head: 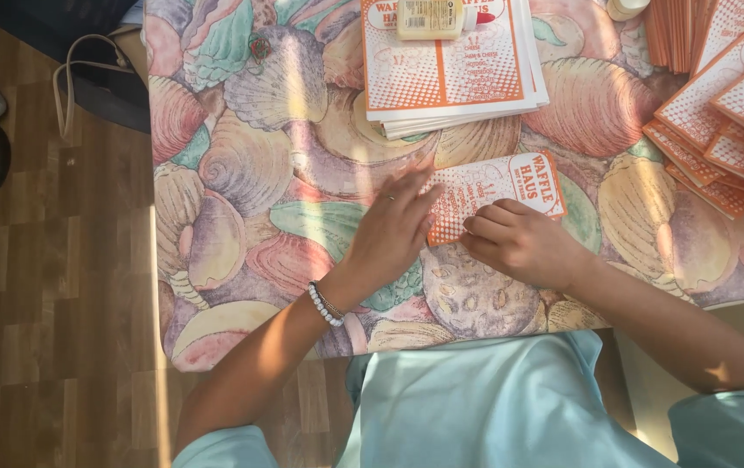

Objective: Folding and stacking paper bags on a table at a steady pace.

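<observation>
Head view, looking down — my left hand [393, 230] lies flat, fingers spread, pressing the left end of the folded sheet [495, 194] onto the tablecloth [242, 173]. It grips nothing, just weight from above. The sheet sits mid-table, right in front of me, orange-and-white printed paper. I'd judge it light, thin, limp, easy to crease or tear, and likely to slide on the cloth — best pinned flat or pinched at an edge. My right hand [519, 241] is curled on its lower edge, fingertips pressing down. Beyond: a sheet stack [450, 82] with a glue bottle [431, 17] on top; finished pieces [727, 113] fan out at right.
</observation>
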